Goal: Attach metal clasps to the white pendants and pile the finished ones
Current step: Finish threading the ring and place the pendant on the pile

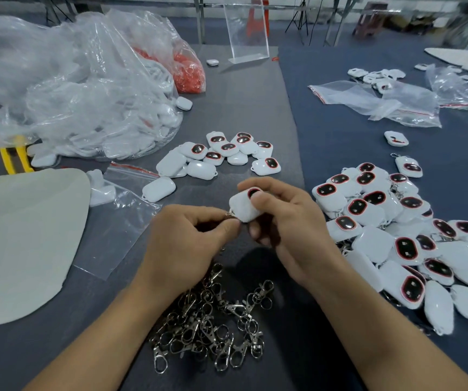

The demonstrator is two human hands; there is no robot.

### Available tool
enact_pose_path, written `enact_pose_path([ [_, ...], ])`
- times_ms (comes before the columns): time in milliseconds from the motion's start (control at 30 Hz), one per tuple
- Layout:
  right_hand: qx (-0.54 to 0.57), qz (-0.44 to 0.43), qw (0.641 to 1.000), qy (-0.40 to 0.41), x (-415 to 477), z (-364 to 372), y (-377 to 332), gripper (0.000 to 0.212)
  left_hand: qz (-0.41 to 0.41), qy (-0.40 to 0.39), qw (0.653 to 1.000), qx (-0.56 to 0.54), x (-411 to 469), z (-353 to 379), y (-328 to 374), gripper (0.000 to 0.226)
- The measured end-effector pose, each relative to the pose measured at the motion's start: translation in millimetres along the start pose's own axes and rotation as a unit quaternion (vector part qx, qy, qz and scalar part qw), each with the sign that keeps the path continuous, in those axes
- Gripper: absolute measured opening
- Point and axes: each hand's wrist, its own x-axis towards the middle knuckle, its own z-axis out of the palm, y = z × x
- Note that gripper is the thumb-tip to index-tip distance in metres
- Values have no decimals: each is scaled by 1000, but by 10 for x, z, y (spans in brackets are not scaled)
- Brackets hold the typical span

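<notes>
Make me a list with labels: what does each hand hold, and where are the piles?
left hand: pinches clasp at pendant's corner
right hand: holds pendant
clasp heap: between the forearms
finished pile: right, clasps showing
bare pendants: middle, beyond hands
bag: far left, white pieces inside

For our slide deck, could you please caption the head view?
Right hand holds a white pendant while left hand pinches a metal clasp at its corner, above loose clasps.

2 hands (182, 244) (292, 235), 1 acryl. stand (248, 38)
</notes>
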Motion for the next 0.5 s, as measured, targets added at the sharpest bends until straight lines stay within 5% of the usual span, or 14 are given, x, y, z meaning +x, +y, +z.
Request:
enact_pose_path([
  [100, 76, 61, 995, -20, 1, -3, -15, 26, -61, -33, 987, -145, 25, 40, 17, 6],
  [200, 108, 93, 989, -24, 11, 2, 0, 27, -52, -27, 988, -146, 45, 17, 11, 7],
  [267, 68, 54, 996, -8, 4, 23, 25, 25, 15, -13, 1000, -22, 32, -19, -21, 12],
  [333, -141, -103, 985, 12, -56, 48, 77, 21, 151, -13, 961, 233, -5, -51, -28, 19],
  [433, -411, -282, 867, -10, -122, 98, 191, 23, 235, -19, 890, 390, -75, -43, 0, 14],
  [500, -339, -231, 912, -1, -111, 111, 178, 24, 199, -9, 904, 378, -86, -46, -5, 14],
])
